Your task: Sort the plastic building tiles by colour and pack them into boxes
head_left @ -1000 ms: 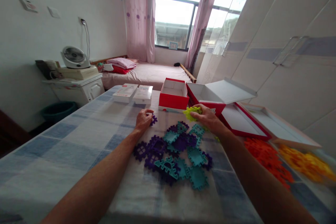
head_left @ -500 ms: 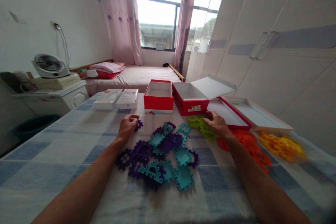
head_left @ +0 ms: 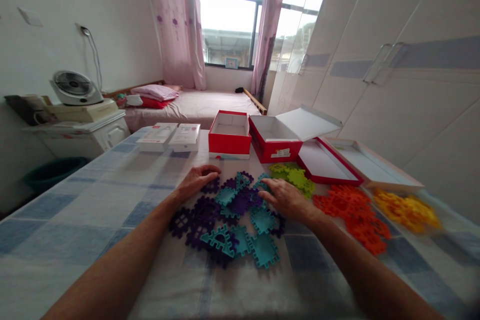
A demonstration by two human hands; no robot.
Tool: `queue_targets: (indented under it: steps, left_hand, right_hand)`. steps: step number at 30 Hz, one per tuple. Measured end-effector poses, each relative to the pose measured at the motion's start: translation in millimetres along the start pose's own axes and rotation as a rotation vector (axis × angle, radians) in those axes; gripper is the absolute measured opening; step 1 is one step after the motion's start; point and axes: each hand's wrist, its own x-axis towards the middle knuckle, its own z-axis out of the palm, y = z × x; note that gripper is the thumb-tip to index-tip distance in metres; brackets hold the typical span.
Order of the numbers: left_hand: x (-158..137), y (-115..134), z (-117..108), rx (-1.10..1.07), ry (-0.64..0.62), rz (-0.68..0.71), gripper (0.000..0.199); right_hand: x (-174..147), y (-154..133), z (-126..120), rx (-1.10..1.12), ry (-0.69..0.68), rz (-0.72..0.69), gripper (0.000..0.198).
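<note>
Toothed plastic building pieces in purple and teal lie in a loose heap in the middle of the table. My left hand (head_left: 198,180) is at the heap's far left edge, thumb and fingers slightly apart, just over a purple piece (head_left: 210,186). From the right, my right hand (head_left: 287,197) reaches over the heap with its fingers spread. Its fingertips are at a teal piece (head_left: 261,180); I cannot tell whether they touch it. Nearer to me are a teal triangular piece (head_left: 221,241) and a teal square piece (head_left: 265,249). Purple window-like pieces (head_left: 180,223) lie at the left.
Green pieces (head_left: 298,178), orange pieces (head_left: 352,215) and yellow pieces (head_left: 407,209) form separate piles on the right. Behind stand an open red box (head_left: 229,148), a second red box (head_left: 273,152) with its lid up, shallow lids (head_left: 333,178) and two white boxes (head_left: 185,139).
My right hand has left the green pieces and moved left over the teal ones. My left hand has shifted right, and the purple piece by it now lies against the heap.
</note>
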Motion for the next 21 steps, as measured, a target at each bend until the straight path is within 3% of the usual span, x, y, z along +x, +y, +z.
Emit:
queue_targets:
  steps: [7, 10, 13, 18, 21]
  left_hand:
    - [-2, 6, 1, 0.049, -0.079, 0.039, 0.038]
    - [-1, 5, 2, 0.065, -0.075, 0.04, 0.037]
    - [0, 3, 1, 0.076, -0.091, 0.06, 0.039]
    - [0, 0, 3, 0.137, -0.236, 0.231, 0.036]
    - [0, -2, 5, 0.171, -0.244, 0.245, 0.033]
  right_hand:
    - [7, -23, 14, 0.05, -0.022, -0.155, 0.045]
    - [9, -21, 14, 0.186, -0.041, -0.235, 0.039]
    - [15, -14, 15, 0.24, 0.024, -0.254, 0.031]
    - [30, -4, 20, 0.062, -0.005, -0.251, 0.032]
    - [36, 1, 25, -0.008, 0.033, -0.186, 0.034]
